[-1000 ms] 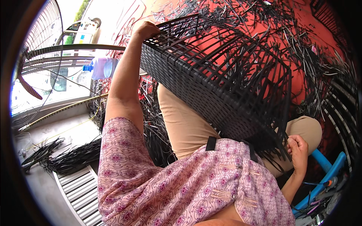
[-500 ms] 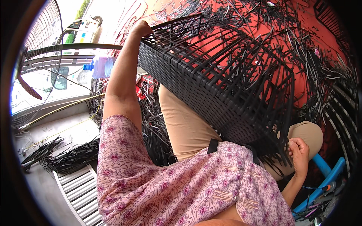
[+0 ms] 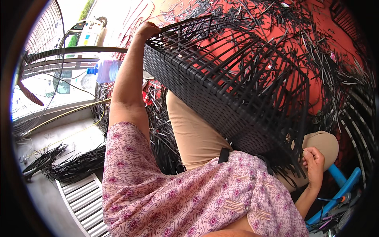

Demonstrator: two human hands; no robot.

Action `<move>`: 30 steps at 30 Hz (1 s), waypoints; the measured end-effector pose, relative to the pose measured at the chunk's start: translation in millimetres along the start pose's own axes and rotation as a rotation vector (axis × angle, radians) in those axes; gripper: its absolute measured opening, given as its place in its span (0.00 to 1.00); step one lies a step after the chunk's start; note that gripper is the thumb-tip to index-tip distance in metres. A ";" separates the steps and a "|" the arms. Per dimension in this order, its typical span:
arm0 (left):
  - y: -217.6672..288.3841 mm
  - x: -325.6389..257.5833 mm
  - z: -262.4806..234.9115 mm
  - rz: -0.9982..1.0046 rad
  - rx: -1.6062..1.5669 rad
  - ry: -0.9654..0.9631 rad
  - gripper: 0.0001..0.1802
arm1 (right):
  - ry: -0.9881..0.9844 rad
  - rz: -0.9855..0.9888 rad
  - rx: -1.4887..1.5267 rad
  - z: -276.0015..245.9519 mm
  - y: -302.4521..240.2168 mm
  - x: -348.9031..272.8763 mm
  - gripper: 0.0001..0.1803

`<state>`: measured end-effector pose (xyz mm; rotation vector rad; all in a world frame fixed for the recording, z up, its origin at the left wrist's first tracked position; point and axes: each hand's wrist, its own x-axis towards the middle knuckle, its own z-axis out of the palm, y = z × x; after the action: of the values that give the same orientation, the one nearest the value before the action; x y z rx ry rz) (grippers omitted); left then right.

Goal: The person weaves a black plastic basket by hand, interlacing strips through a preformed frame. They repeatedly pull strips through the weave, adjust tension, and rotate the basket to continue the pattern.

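Note:
A black woven furniture piece (image 3: 197, 79) made of flat plastic strips lies slanted across my lap. One face is tightly woven, and long loose strips cross its open side. My left hand (image 3: 149, 29) is closed on the frame's edge at the far left corner; its fingertips are partly hidden behind the frame. At the near right end, my right hand (image 3: 314, 162) is curled with the fingers pressed together, beside the hanging strip ends (image 3: 296, 160) and close to my right knee. Whatever these fingers hold, if anything, is too small to make out.
Cut black strips (image 3: 331, 79) litter the red floor. A wire-guarded fan (image 3: 41, 59) and a plastic water bottle (image 3: 106, 71) are at the left. A strip bundle (image 3: 79, 164) lies near a slatted bench (image 3: 85, 205). Blue bars (image 3: 335, 193) stand at my right.
The woven piece has shifted slightly, its right end a little lower. My right hand has moved slightly down and right; my left keeps its grip on the corner.

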<state>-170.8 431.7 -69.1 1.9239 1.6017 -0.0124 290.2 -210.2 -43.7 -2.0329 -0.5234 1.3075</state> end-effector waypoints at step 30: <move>-115.3 0.3 -75.6 0.108 -0.545 0.641 0.21 | -0.032 0.070 -0.092 13.5 -15.9 10.5 0.12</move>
<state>-301.6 474.5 -60.6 1.6411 1.6388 1.0663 282.6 -188.1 -43.0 -2.1256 -0.5399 1.3826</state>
